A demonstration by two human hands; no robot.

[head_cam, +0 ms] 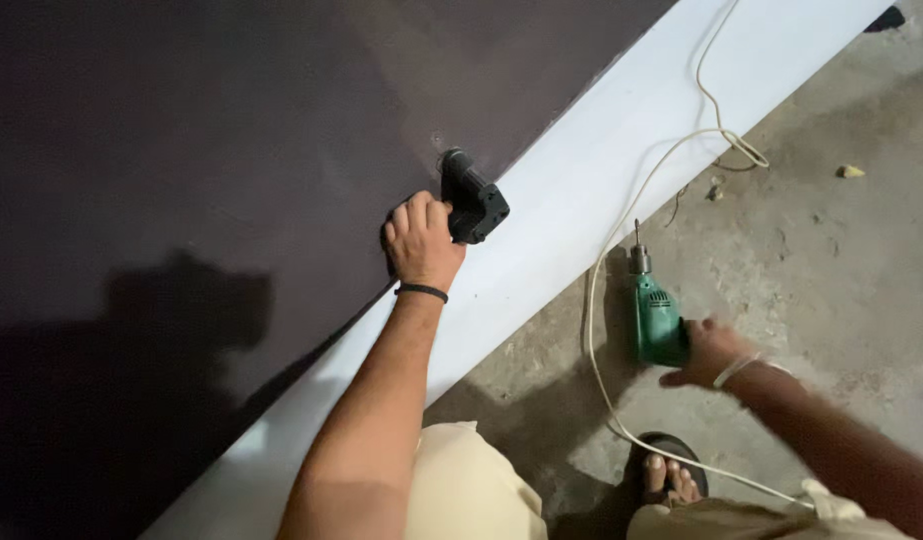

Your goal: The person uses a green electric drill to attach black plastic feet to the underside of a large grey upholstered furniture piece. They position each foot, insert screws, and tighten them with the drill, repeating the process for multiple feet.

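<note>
Head view: I'm looking straight down over both arms; a dark board is filling the left side, w/ a white panel running diagonally beside it
Left hand (pixel 421 243): fingers are curling shut around the grip of a black power tool (pixel 470 200); a black band is sitting on the wrist
Black power tool: it's lying w/ its nose pressing against the dark board (pixel 201 140), right by the seam w/ the white panel (pixel 581 190); I can't tell what kind of tool it is
Right hand (pixel 714 352): it's closing on the handle end of a green drill (pixel 655 315); motion blur is softening the fingers, so I'm not calling how tight the grasp is; a pale band is sitting on that wrist
Green drill: it's lying on the concrete floor (pixel 831 270), bit & chuck pointing away from me, just beside the white panel's edge
Cord (pixel 593 330): a pale cable is looping from near the drill, trailing over the panel & across the floor
Hands: well apart, one tool each
Below: I'm seeing a sandalled foot (pixel 669 473) on the floor & light shorts at the frame's bottom edge
</note>
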